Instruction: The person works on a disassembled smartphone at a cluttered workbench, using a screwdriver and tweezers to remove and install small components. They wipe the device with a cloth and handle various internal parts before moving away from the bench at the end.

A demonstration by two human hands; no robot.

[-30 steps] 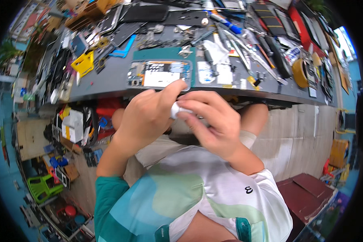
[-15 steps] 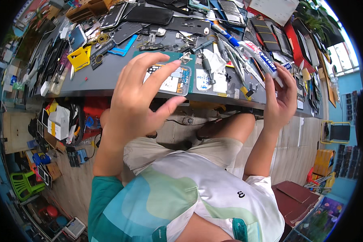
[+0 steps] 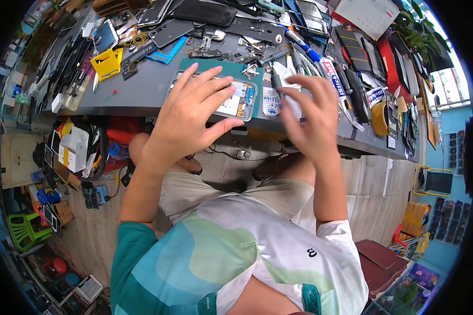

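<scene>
My left hand (image 3: 192,113) hovers over an opened phone (image 3: 247,100), fingers spread and thumb held apart. It covers much of the phone's left side; whether it touches the phone I cannot tell. The phone's bare circuit board and battery area show on the right, on a green mat (image 3: 255,79). My right hand (image 3: 315,115), somewhat blurred, is open with curved fingers apart, close to a grey-handled screwdriver (image 3: 276,80) and a small white card with blue handwriting (image 3: 271,103). A white, red and blue tube (image 3: 332,77) lies among tools beyond the right hand.
Loose phone parts (image 3: 205,52) crowd the desk's back. Left are a yellow plastic piece (image 3: 106,64) and a blue frame (image 3: 168,54). At right stand a roll of yellow tape (image 3: 379,119) and a red box (image 3: 397,65). The desk's front edge (image 3: 142,112) runs before my knees.
My right hand has moved left, away from the tube, which now lies farther back among the tools. My left hand has shifted slightly right over the phone, its fingers flatter and more spread.
</scene>
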